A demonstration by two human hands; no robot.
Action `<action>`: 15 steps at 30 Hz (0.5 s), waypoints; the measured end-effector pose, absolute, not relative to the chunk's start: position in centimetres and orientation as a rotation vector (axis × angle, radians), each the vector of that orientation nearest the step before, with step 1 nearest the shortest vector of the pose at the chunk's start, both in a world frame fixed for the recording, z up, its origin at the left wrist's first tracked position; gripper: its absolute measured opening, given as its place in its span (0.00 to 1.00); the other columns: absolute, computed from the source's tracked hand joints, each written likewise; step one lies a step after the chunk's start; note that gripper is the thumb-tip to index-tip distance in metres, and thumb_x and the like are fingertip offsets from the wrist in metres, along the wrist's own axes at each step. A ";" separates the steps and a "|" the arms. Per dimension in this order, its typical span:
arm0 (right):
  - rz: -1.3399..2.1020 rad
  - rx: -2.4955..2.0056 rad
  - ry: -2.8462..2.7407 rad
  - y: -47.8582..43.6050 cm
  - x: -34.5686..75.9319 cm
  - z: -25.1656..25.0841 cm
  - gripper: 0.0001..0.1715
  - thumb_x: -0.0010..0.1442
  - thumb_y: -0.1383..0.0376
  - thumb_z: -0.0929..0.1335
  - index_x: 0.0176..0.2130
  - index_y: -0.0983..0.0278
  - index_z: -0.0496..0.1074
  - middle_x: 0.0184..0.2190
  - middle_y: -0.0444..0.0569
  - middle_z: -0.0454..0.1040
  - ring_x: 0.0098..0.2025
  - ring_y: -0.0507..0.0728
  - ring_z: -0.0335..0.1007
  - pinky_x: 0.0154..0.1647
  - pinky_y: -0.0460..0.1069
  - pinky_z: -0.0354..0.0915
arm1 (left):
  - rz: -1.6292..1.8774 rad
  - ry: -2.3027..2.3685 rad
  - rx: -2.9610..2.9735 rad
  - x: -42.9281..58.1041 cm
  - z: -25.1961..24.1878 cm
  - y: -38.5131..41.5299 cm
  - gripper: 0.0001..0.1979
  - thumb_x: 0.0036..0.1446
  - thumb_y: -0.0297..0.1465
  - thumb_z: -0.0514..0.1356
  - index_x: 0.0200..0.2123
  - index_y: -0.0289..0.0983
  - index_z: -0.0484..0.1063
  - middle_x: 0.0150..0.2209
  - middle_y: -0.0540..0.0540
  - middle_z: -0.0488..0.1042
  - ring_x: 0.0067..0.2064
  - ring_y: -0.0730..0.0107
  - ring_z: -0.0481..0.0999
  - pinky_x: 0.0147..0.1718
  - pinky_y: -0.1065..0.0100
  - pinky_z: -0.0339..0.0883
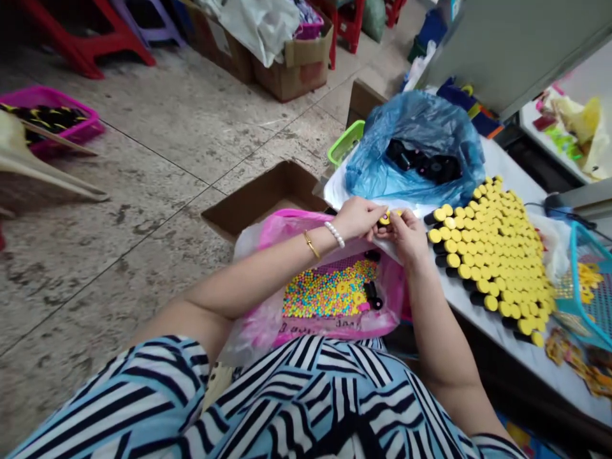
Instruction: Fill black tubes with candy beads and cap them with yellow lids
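My left hand (359, 218) and my right hand (406, 234) meet over the table edge, both pinched on one small yellow-capped piece (385, 218). The left wrist wears a pearl bracelet and a gold bangle. Just below the hands a pink bag (282, 233) lies open on my lap, holding many tiny coloured beads (325, 293) and a few black pieces. To the right, a dense block of black cylinders with yellow caps (497, 255) lies on the white table (482, 322).
A blue plastic bag (411, 143) with black parts sits behind the hands, beside a green basket (345, 143). An open cardboard box (268, 197) stands on the floor. A teal basket (586, 287) is at right. Boxes and stools stand farther back.
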State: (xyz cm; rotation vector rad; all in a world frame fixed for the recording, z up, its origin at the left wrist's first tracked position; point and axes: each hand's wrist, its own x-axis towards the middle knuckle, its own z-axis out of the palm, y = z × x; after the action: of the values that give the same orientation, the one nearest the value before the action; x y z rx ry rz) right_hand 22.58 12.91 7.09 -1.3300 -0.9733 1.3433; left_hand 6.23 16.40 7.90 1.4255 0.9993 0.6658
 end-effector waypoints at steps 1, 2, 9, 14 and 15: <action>1.322 -1.348 -0.979 12.9 22.5 7.0 0.24 0.55 0.50 0.79 0.36 0.61 0.69 0.27 0.41 0.80 0.24 0.49 0.77 0.27 0.44 0.77 | 0.690 1.023 1.451 6.4 7.8 16.3 0.26 0.72 0.39 0.55 0.21 0.35 0.72 0.14 0.51 0.70 0.15 0.80 0.66 0.20 0.74 0.57; 1.306 -1.356 -0.995 13.0 22.4 6.9 0.23 0.56 0.51 0.78 0.36 0.60 0.67 0.27 0.40 0.80 0.23 0.49 0.77 0.26 0.44 0.76 | 0.722 1.051 1.461 6.5 7.7 16.4 0.26 0.72 0.38 0.55 0.20 0.35 0.72 0.14 0.51 0.69 0.16 0.80 0.67 0.22 0.74 0.58; 1.276 -1.359 -1.046 13.2 22.3 7.1 0.24 0.58 0.50 0.77 0.38 0.58 0.63 0.28 0.39 0.78 0.22 0.49 0.75 0.23 0.44 0.74 | 0.803 1.014 1.376 6.9 6.6 15.9 0.28 0.75 0.41 0.52 0.23 0.35 0.70 0.14 0.52 0.67 0.16 0.82 0.67 0.21 0.75 0.58; 1.298 -1.386 -1.104 13.0 22.4 7.4 0.26 0.56 0.46 0.77 0.38 0.58 0.65 0.28 0.39 0.77 0.24 0.50 0.74 0.25 0.46 0.74 | 0.717 0.898 1.200 6.5 6.9 16.0 0.24 0.75 0.42 0.53 0.28 0.35 0.71 0.18 0.51 0.71 0.15 0.82 0.67 0.18 0.75 0.54; 1.273 -1.384 -1.123 13.0 22.3 7.4 0.26 0.56 0.45 0.77 0.38 0.57 0.65 0.27 0.39 0.77 0.23 0.50 0.74 0.24 0.46 0.74 | 0.731 0.909 1.211 6.6 6.9 16.2 0.24 0.75 0.41 0.54 0.27 0.34 0.71 0.17 0.51 0.71 0.15 0.83 0.66 0.17 0.75 0.53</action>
State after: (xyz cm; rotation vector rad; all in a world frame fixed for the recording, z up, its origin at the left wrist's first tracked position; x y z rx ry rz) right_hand 22.34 12.99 7.43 -1.3841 -1.1232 1.2730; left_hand 6.59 16.21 6.90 1.2110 0.9085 0.7308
